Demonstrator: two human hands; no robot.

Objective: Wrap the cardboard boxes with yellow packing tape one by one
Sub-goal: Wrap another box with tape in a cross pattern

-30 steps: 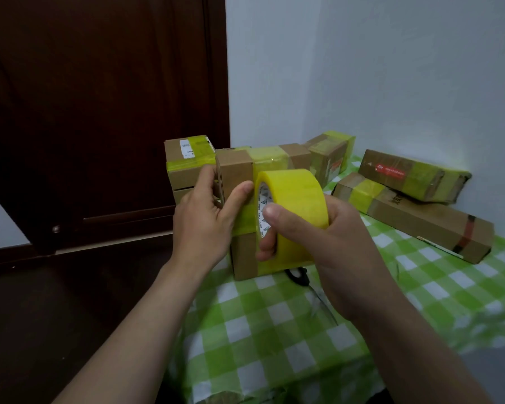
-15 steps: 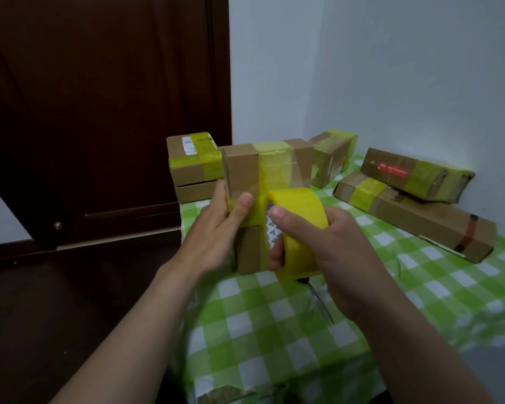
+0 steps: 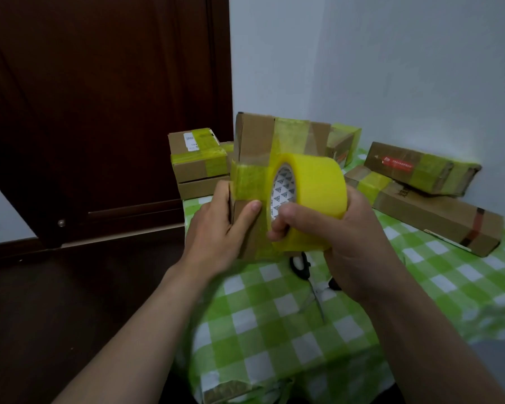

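My left grip [image 3: 216, 231] curls round the left edge of the stiff cardboard box [image 3: 254, 132]; my right grip [image 3: 356, 243] clasps the glossy round roll [image 3: 312, 182], above the checked tabletop [image 3: 274, 316].

held box [image 3: 254, 135]: above tabletop [image 3: 274, 316], left hand [image 3: 216, 228] on its left edge
tape roll [image 3: 312, 185]: against held box's right face, in right hand [image 3: 356, 243]
scissors [image 3: 301, 265]: on tabletop, below tape roll
stacked boxes [image 3: 197, 167]: behind, left
long boxes [image 3: 438, 217]: right, one atop another
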